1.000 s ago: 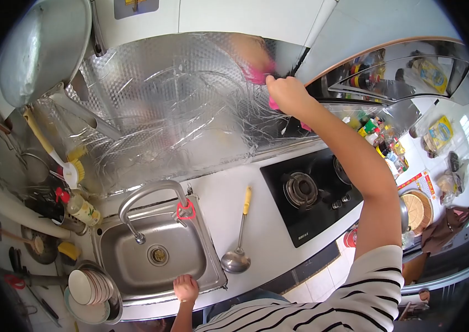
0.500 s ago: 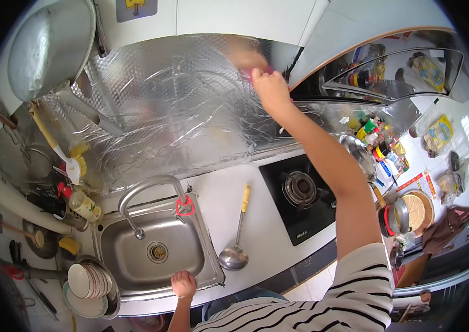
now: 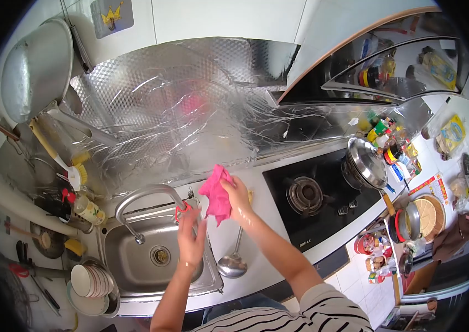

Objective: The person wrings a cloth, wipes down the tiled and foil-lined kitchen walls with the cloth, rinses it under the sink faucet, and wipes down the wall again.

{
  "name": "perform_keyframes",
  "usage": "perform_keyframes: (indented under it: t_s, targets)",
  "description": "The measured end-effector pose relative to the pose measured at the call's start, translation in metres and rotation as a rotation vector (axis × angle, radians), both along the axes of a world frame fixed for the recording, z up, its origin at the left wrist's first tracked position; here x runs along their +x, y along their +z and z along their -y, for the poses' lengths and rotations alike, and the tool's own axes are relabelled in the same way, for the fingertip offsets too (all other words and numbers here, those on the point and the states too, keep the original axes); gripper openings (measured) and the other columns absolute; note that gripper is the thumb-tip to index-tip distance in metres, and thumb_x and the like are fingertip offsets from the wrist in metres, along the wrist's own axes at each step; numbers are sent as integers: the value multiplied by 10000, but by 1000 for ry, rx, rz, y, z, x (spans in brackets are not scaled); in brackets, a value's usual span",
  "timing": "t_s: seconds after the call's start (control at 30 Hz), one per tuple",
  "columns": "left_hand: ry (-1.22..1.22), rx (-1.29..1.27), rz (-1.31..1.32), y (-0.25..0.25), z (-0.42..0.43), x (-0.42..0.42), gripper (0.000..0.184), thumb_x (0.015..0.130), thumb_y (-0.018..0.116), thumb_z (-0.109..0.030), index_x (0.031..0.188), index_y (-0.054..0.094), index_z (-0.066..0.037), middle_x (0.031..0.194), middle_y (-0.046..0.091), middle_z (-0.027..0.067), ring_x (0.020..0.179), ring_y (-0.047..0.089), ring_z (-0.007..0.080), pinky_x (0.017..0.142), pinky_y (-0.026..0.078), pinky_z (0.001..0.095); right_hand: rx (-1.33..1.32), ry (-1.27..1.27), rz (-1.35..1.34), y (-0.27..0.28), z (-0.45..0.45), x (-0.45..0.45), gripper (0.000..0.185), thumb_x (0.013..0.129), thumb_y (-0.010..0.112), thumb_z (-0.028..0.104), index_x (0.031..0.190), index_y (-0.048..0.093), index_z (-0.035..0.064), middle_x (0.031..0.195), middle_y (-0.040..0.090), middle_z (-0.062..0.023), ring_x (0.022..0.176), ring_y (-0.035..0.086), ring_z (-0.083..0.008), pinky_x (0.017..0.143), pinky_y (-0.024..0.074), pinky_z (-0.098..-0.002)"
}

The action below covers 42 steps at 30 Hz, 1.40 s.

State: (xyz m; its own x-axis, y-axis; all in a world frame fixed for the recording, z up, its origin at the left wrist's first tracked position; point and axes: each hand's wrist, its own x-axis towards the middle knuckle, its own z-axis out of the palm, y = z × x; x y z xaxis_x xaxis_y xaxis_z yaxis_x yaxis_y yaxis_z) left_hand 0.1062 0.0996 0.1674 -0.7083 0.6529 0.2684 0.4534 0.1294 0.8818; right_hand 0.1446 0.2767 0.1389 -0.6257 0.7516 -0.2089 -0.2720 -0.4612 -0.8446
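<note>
A crumpled pink cloth [image 3: 217, 195] is gripped by my right hand [image 3: 239, 202], raised above the counter between sink and stove. My left hand [image 3: 191, 240] is just left of the cloth, over the sink's right edge, with its fingers stretched out and holding nothing. Behind that hand stands the curved faucet [image 3: 148, 191], with a red piece on its handle partly hidden by my fingers. The metal sink [image 3: 129, 238] lies below. On the counter a ladle [image 3: 232, 265] rests beside the sink, its handle partly covered by my right hand and forearm.
A foil-covered wall [image 3: 151, 116] runs behind the counter. The black gas stove [image 3: 323, 182] is to the right, with a lidded pot [image 3: 364, 166] on it and bottles [image 3: 395, 144] beyond. Stacked bowls [image 3: 87, 282] stand left of the sink. A wok [image 3: 38, 69] hangs upper left.
My right hand has come down from the foil wall to above the counter, bringing the pink cloth. My left hand has risen from the sink's front edge toward the cloth, its fingers now extended.
</note>
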Motion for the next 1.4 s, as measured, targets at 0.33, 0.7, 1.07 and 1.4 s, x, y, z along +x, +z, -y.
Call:
perform_keyframes:
  t_s: [0.33,0.7,1.07,1.4]
  targets:
    - [-166,412,1,46,-139,-14,596,854,562,9,1397,318,-14,1352,427,226,1264,426,319,1048,337,377,-300,355,-699,37,-22,49,743,943,248,569,1335,419,-38,1408,403,-170,1320,355,-278,1125,216,-402]
    - [227,364,-1480,187,-291,-129,487,797,633,-223,1271,542,-157,1337,509,15,1230,470,187,1009,388,335,-471,-22,-383,-43,-8,114,487,937,335,376,1085,572,-23,1171,568,-201,1141,498,-355,1026,345,-462]
    - [-411,-130,-1486,73,-291,-120,600,846,448,-99,1436,341,-108,1496,325,7,1369,310,136,1139,239,308,-286,-178,-342,-42,-37,131,363,908,414,308,943,611,6,947,640,-131,915,582,-270,884,443,-409]
    - [-418,-372,-1669,-41,-321,-92,578,882,413,-170,1450,308,-142,1491,328,-15,1364,309,115,1148,212,334,-283,-181,-241,-24,3,178,340,904,389,264,959,578,-13,932,633,-155,886,606,-268,864,475,-407]
